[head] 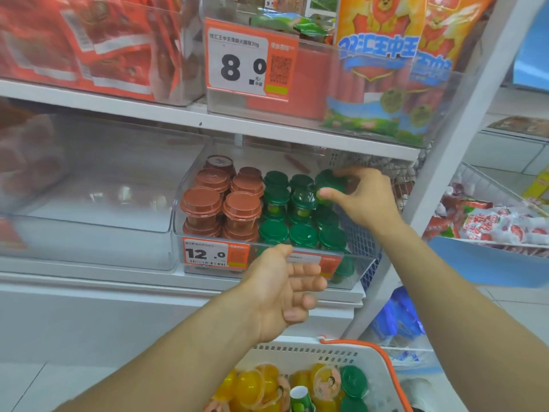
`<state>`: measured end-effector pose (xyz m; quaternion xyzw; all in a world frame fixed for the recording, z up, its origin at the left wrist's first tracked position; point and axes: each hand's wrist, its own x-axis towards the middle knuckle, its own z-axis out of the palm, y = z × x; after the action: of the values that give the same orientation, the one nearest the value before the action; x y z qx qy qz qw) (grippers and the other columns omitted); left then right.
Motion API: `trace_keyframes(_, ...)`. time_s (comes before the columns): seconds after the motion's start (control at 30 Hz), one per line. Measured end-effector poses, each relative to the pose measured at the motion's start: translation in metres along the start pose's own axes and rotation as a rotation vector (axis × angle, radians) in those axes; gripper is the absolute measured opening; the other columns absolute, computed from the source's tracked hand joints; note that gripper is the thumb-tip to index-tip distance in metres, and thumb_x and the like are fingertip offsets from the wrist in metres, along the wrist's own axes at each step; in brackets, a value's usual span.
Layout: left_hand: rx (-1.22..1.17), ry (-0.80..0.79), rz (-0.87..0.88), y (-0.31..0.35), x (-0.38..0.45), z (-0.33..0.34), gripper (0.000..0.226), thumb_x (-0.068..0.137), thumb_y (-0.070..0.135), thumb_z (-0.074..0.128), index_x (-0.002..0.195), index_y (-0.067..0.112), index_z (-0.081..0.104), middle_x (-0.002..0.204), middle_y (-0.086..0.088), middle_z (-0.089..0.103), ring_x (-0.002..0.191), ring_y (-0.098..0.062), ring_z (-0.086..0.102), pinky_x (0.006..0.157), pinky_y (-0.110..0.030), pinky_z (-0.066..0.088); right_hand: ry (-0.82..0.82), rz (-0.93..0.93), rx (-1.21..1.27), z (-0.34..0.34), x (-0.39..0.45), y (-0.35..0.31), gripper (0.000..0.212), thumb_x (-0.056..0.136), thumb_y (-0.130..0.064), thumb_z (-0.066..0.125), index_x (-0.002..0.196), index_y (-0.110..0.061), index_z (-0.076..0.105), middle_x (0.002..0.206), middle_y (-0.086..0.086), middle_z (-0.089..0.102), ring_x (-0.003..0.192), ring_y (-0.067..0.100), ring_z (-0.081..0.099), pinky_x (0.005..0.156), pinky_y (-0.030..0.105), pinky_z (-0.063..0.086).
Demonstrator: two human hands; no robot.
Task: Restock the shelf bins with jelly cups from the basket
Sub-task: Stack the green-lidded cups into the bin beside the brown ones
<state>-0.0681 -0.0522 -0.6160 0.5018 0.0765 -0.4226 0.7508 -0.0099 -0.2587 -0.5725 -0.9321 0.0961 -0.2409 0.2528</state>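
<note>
1. Red snack packets (89,46) in a clear bin, upper shelf, left.
2. Price card (249,62) reading "8.0", clipped to the upper middle bin.
3. Orange bags with a cartoon lion (383,55), upright on the upper shelf, right.
4. Green packets (294,25) behind the price card.
5. Wire rack (487,185) at far right, holding red-and-white wrapped sweets (499,224).
6. Blue packets (398,316) low down, beside the white upright.
7. Pale floor tiles (520,307), lower right.
</note>
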Motion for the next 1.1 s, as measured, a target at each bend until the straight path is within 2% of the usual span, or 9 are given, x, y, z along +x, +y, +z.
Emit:
trace_keyframes(0.07, 0.030, 0.003, -0.011, -0.002, -0.001, 0.001, 0.048, 0.105, 0.043, 0.030, 0.098, 0.005, 0.057, 0.067, -0.011, 0.063, 0.038, -0.016, 0.041, 0.033, -0.017, 0.017, -0.042, 0.045, -0.107, 0.010, 0.012, 0.005, 0.056, 0.080, -0.042, 0.080, 0.126, -0.014, 0.066, 0.122, 0.007, 0.069, 0.106, 0.024, 0.065, 0.092, 0.027, 0.047)
trace_keyframes(0.17, 0.071, 0.007, -0.027, -0.006, -0.001, 0.002, 0.041, 0.105, 0.042, 0.033, 0.094, 0.008, 0.054, 0.067, -0.011, 0.064, 0.038, -0.014, 0.037, 0.033, -0.017, 0.018, -0.078, 0.071, -0.234, 0.019, 0.025, 0.004, 0.051, 0.087, -0.036, 0.075, 0.129, -0.012, 0.061, 0.125, 0.012, 0.065, 0.109, 0.031, 0.063, 0.091, 0.034, 0.049)
trace_keyframes(0.33, 0.104, 0.001, -0.028, -0.008, 0.000, 0.001, 0.039, 0.104, 0.041, 0.034, 0.089, 0.010, 0.053, 0.066, -0.010, 0.065, 0.036, -0.014, 0.035, 0.033, -0.016, 0.018, -0.164, 0.121, -0.432, 0.024, 0.029, 0.005, 0.045, 0.088, -0.032, 0.075, 0.116, 0.001, 0.062, 0.109, 0.018, 0.066, 0.097, 0.034, 0.063, 0.077, 0.034, 0.050)
trace_keyframes(0.47, 0.122, 0.004, -0.024, -0.009, 0.004, 0.002, 0.040, 0.104, 0.041, 0.034, 0.089, 0.010, 0.055, 0.066, -0.010, 0.065, 0.036, -0.014, 0.037, 0.033, -0.016, 0.019, -0.215, 0.148, -0.421, 0.034, 0.025, 0.011, 0.045, 0.085, -0.032, 0.078, 0.110, 0.001, 0.060, 0.094, 0.013, 0.061, 0.085, 0.030, 0.061, 0.071, 0.034, 0.048)
trace_keyframes(0.6, 0.133, 0.006, -0.023, -0.010, 0.006, 0.003, 0.038, 0.105, 0.040, 0.034, 0.089, 0.011, 0.053, 0.066, -0.010, 0.065, 0.035, -0.014, 0.036, 0.034, -0.016, 0.018, -0.196, 0.118, -0.460, 0.038, 0.019, 0.011, 0.037, 0.088, -0.030, 0.075, 0.099, 0.002, 0.060, 0.078, 0.012, 0.058, 0.074, 0.029, 0.061, 0.066, 0.032, 0.046)
trace_keyframes(0.8, 0.149, 0.011, -0.031, -0.014, 0.010, 0.004, 0.041, 0.105, 0.041, 0.033, 0.087, 0.011, 0.054, 0.063, -0.009, 0.064, 0.035, -0.014, 0.036, 0.034, -0.015, 0.018, -0.200, 0.073, -0.506, 0.038, 0.018, 0.012, 0.033, 0.087, -0.025, 0.076, 0.102, 0.002, 0.063, 0.094, 0.018, 0.069, 0.087, 0.034, 0.069, 0.078, 0.039, 0.056)
trace_keyframes(1.0, 0.187, 0.034, -0.037, -0.019, 0.014, 0.001, 0.042, 0.104, 0.042, 0.033, 0.091, 0.009, 0.055, 0.065, -0.010, 0.065, 0.037, -0.014, 0.037, 0.034, -0.016, 0.018, -0.250, 0.067, -0.523, 0.035, 0.018, 0.014, 0.036, 0.087, -0.024, 0.076, 0.112, -0.001, 0.066, 0.101, 0.019, 0.070, 0.090, 0.033, 0.068, 0.083, 0.041, 0.057)
trace_keyframes(1.1, 0.208, 0.033, -0.042, -0.021, 0.013, -0.001, 0.041, 0.104, 0.041, 0.033, 0.091, 0.008, 0.054, 0.067, -0.010, 0.065, 0.038, -0.015, 0.037, 0.035, -0.018, 0.017, -0.144, -0.006, -0.453, 0.026, 0.003, 0.010, 0.033, 0.090, -0.020, 0.070, 0.116, -0.001, 0.064, 0.105, 0.020, 0.066, 0.095, 0.036, 0.064, 0.088, 0.044, 0.054)
